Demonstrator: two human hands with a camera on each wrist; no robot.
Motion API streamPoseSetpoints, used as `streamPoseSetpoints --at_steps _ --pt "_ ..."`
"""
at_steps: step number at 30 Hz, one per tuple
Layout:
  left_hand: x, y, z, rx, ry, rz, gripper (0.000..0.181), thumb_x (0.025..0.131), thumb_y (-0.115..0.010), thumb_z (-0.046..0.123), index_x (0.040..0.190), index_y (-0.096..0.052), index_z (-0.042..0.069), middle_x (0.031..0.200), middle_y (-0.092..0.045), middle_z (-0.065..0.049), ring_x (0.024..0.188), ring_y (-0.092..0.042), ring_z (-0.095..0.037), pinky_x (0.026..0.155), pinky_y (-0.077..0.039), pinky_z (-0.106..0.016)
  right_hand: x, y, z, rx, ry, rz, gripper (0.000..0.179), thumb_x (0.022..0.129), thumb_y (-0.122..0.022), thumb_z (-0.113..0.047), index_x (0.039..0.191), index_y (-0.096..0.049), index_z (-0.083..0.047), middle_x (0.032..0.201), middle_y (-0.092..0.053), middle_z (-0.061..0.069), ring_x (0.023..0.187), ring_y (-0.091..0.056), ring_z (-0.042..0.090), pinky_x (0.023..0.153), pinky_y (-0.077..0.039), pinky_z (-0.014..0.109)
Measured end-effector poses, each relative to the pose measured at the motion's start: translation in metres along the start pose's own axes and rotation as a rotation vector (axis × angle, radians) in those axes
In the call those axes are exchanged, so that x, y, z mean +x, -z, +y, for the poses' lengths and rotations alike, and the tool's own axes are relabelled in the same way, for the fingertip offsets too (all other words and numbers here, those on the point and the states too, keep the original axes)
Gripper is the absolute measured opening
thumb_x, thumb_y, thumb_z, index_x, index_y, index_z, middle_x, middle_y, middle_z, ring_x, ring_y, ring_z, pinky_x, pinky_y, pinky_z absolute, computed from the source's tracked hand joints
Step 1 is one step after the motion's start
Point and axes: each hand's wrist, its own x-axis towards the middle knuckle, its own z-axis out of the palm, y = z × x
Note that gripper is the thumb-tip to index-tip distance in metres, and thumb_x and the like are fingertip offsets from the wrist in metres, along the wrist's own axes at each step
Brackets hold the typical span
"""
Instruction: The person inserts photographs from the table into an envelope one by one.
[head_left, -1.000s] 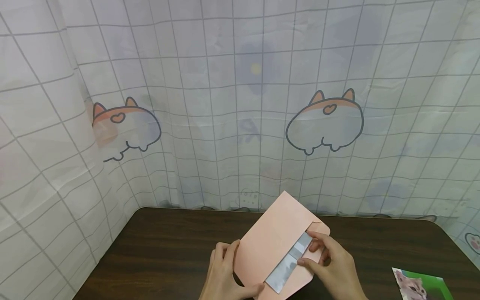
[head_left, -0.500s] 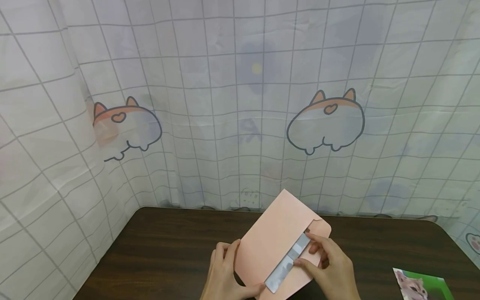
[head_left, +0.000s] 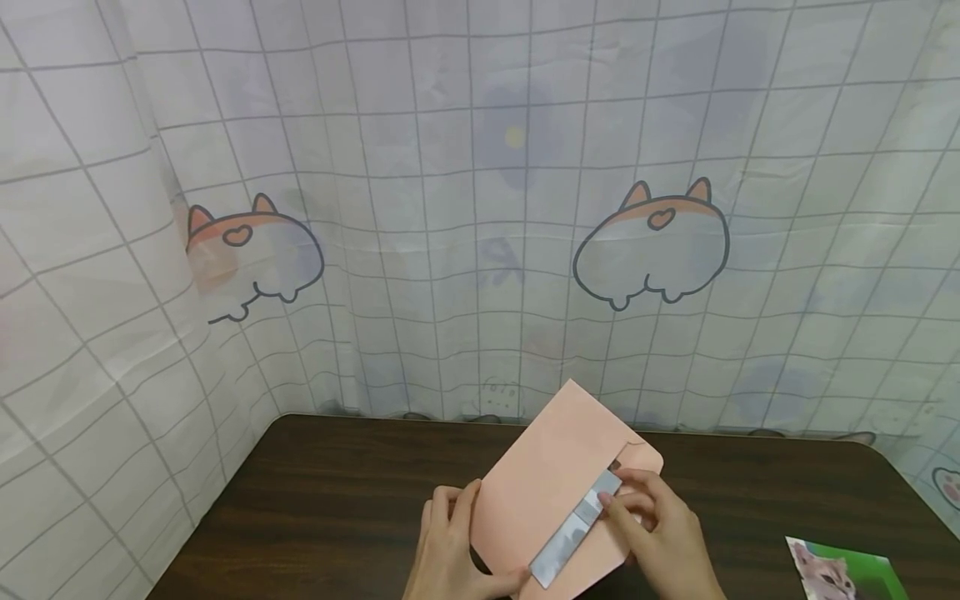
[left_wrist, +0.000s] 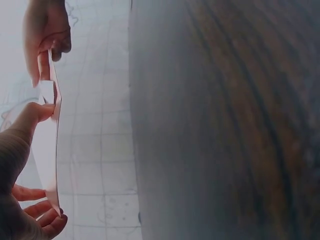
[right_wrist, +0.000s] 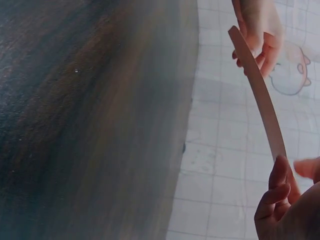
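Note:
A pale pink envelope [head_left: 547, 475] is held tilted above the table, its flap folded out toward the lower right. From its mouth a strip of a silvery-grey card [head_left: 573, 529] shows; the rest is hidden inside. My left hand [head_left: 450, 550] grips the envelope's left side, thumb in front by the card's lower end and fingers behind, as the left wrist view shows. My right hand [head_left: 667, 533] is at the flap side. Its thumb touches the card's upper part, and the right wrist view shows its fingers [right_wrist: 275, 192] curled behind the envelope.
A dark wood-grain table [head_left: 322, 508] lies beneath the hands. At its right front lies a photo card of a cat on green [head_left: 843, 571]. Behind stands a white grid-patterned curtain [head_left: 420, 275] with cartoon animal prints.
The grey card has slid farther into the envelope, so a narrower strip shows. My right thumb has shifted up along the card, while the left hand has kept its hold.

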Motion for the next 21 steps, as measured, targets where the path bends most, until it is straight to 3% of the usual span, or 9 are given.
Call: streamPoseSetpoints --at_steps 2,5,15,21 --pt "-0.0009 -0.0014 -0.0001 0.010 -0.010 0.017 0.104 0.065 -0.091 0.068 0.139 -0.063 0.000 0.112 -0.047 -0.001 0.098 -0.043 -0.016 0.072 -0.047 -0.033 0.0013 0.0021 -0.0029 0.007 -0.091 -0.037 0.023 0.097 -0.077 -0.020 0.112 -0.068 -0.004 0.080 -0.077 -0.004 0.048 -0.052 0.012 0.049 -0.049 0.028" --pt "-0.0021 -0.0031 -0.0006 0.022 -0.026 0.038 0.103 0.064 -0.093 0.066 0.138 -0.064 0.000 0.113 -0.048 -0.001 0.097 -0.043 -0.016 0.071 -0.048 -0.032 0.0027 0.0036 -0.0046 -0.004 -0.151 -0.060 0.018 0.100 -0.074 -0.022 0.100 -0.068 -0.005 0.078 -0.077 -0.004 0.048 -0.053 0.015 0.050 -0.050 0.028" --pt "-0.0040 -0.0088 -0.0019 0.038 -0.066 0.082 0.100 0.064 -0.093 0.065 0.134 -0.066 -0.001 0.111 -0.048 0.000 0.095 -0.042 -0.013 0.070 -0.045 -0.028 0.0004 0.0016 -0.0074 -0.058 -0.189 0.010 0.015 0.101 -0.072 -0.021 0.097 -0.067 -0.007 0.077 -0.077 -0.005 0.052 -0.048 0.008 0.052 -0.040 0.024" --pt "-0.0034 -0.0094 -0.0005 0.043 -0.069 0.087 0.100 0.063 -0.093 0.066 0.134 -0.066 0.000 0.110 -0.048 0.001 0.095 -0.043 -0.013 0.070 -0.046 -0.028 -0.0014 -0.0012 -0.0070 -0.061 -0.193 0.082 0.020 0.103 -0.069 -0.025 0.104 -0.067 -0.005 0.084 -0.080 -0.001 0.057 -0.055 0.003 0.058 -0.044 0.024"
